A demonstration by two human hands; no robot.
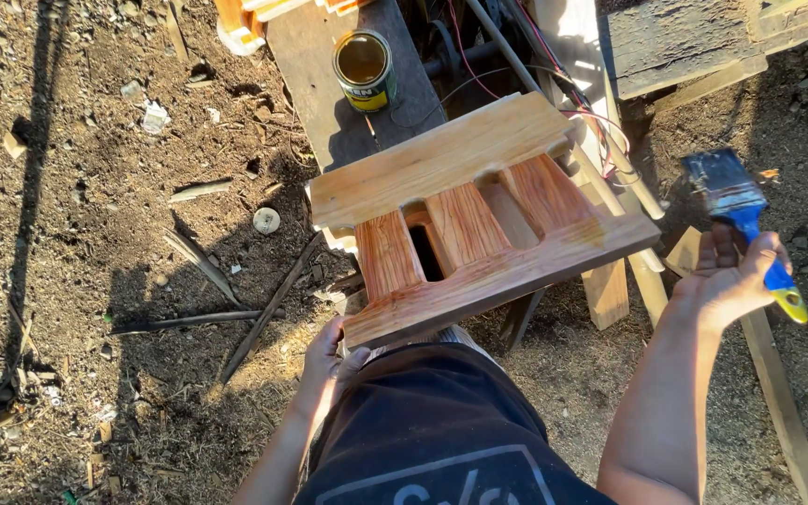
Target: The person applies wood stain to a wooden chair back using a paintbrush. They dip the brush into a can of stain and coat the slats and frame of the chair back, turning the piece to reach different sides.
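The bare dirt ground [95, 234], strewn with wood scraps, sticks and sawdust, fills the view from the head camera and lies half in shadow. On it, beyond the wooden frame, lies a broad grey weathered plank [320, 84].

The wooden frame [479, 220] is the landmark: two long pale boards joined by three short upright slats, propped at a tilt in front of the person. Its near board and the slats gleam a wet reddish brown, while its far board is pale and dry.

Against the near left corner of the frame rests the left hand [324, 355], its fingers [353, 360] curled at the edge of the near board; whether they truly grip it I cannot tell.

To the right of the frame, well apart from it, the right hand [727, 276] is raised with its palm turned up, its fingers [764, 252] wrapped loosely around the handle of a flat paintbrush with a blue and yellow handle and dark wet bristles [731, 201]. The bristles point away from the person.

Beyond the frame's far left corner, an open round metal tin with a yellow label and amber liquid inside [364, 68] stands upright on the grey plank.

Left of the frame, a small pale round disc [266, 221] lies on the dirt.
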